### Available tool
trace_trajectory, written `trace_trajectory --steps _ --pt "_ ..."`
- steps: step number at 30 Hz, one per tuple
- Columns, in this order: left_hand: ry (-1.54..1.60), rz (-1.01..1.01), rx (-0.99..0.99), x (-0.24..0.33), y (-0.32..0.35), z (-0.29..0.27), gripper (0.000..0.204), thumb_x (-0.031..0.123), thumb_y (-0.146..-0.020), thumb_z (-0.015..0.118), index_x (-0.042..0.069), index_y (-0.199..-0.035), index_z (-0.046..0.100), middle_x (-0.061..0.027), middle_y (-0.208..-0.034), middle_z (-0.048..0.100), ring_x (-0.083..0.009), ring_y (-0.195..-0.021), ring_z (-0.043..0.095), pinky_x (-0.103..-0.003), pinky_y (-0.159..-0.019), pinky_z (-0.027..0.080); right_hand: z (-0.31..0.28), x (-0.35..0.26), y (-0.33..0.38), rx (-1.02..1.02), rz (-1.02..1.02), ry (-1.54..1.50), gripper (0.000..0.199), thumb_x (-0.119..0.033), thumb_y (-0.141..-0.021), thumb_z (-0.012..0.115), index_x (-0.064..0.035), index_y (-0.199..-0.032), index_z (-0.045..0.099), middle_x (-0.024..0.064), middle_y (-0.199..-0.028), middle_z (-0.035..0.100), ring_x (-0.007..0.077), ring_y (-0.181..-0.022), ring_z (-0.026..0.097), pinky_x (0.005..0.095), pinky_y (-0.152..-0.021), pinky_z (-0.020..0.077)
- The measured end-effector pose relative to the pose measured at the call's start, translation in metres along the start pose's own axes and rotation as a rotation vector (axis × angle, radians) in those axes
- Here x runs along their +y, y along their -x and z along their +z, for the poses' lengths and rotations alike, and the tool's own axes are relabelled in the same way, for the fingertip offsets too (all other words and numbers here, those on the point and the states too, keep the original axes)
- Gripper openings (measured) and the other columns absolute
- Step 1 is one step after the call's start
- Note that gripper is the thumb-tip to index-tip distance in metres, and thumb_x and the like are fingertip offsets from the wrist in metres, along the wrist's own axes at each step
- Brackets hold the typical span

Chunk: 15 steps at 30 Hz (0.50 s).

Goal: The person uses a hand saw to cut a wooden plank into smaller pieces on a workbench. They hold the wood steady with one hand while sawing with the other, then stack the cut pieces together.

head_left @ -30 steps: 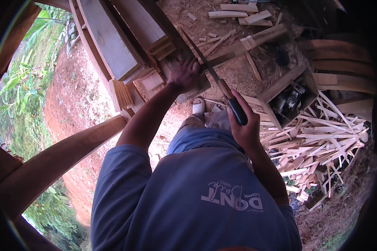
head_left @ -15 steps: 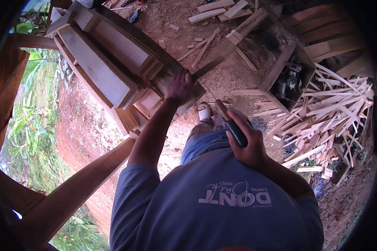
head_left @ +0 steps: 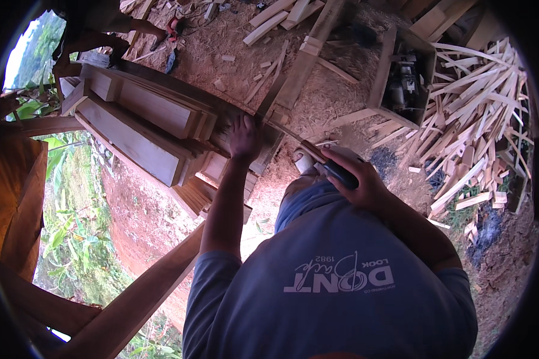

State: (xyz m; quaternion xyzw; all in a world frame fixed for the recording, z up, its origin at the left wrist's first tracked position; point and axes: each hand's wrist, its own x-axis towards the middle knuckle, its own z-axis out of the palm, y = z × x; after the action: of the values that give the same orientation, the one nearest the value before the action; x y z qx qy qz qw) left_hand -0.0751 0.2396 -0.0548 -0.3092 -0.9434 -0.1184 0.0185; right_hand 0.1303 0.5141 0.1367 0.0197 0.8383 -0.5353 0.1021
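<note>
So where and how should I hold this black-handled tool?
Best by its black handle, I'd say, coming from the right, where your right hand already wraps it. That end is thicker and points back toward your body, while the thin blade slants away toward your left hand, so a grip there looks riskier.

A long, dark-brown wooden worktop (head_left: 176, 88) carries long, pale, flat-faced wooden boards (head_left: 127, 137), laid lengthwise along it. Around the worktop spreads reddish-brown earthen ground (head_left: 200, 60), strewn with pale shavings. On this ground, well to the worktop's right, lies a tangled heap of narrow, cream-coloured wooden strips (head_left: 473, 119); nearer the worktop's right side lie several straight, pale wooden offcuts (head_left: 265, 28).
</note>
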Motion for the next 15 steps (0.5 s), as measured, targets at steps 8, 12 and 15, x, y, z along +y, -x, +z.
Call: trace_trajectory --steps 8,12,15 --pt "0.059 0.047 0.014 0.004 0.0 -0.002 0.033 0.024 -0.097 0.065 -0.002 -0.108 0.047 -0.0259 -0.112 0.058 -0.0465 -0.11 0.056 -0.055 -0.093 0.048 0.025 0.011 -0.019 0.121 -0.12 -0.036 0.061 -0.008 -0.092 0.072 -0.0081 -0.15 0.053 0.022 -0.115 0.073 0.0367 -0.102 0.074 0.0409 -0.086 0.0595" --pt "0.133 -0.162 -0.057 0.002 -0.004 0.002 0.036 0.026 -0.097 0.065 -0.002 -0.11 0.047 -0.0286 -0.117 0.059 -0.0485 -0.114 0.056 -0.055 -0.096 0.049 0.044 0.02 -0.062 0.144 -0.234 -0.03 0.061 -0.008 -0.092 0.073 -0.0081 -0.149 0.053 0.0224 -0.099 0.075 0.0355 -0.086 0.077 0.041 -0.073 0.0607" --pt "0.073 -0.157 -0.052 -0.006 0.0 0.014 0.039 0.029 -0.098 0.065 -0.003 -0.114 0.048 -0.0291 -0.121 0.058 -0.0487 -0.115 0.055 -0.057 -0.097 0.048 0.036 0.024 -0.069 0.136 -0.264 -0.029 0.059 -0.012 -0.093 0.073 -0.0103 -0.148 0.054 0.0225 -0.099 0.075 0.0368 -0.088 0.076 0.0417 -0.074 0.061"
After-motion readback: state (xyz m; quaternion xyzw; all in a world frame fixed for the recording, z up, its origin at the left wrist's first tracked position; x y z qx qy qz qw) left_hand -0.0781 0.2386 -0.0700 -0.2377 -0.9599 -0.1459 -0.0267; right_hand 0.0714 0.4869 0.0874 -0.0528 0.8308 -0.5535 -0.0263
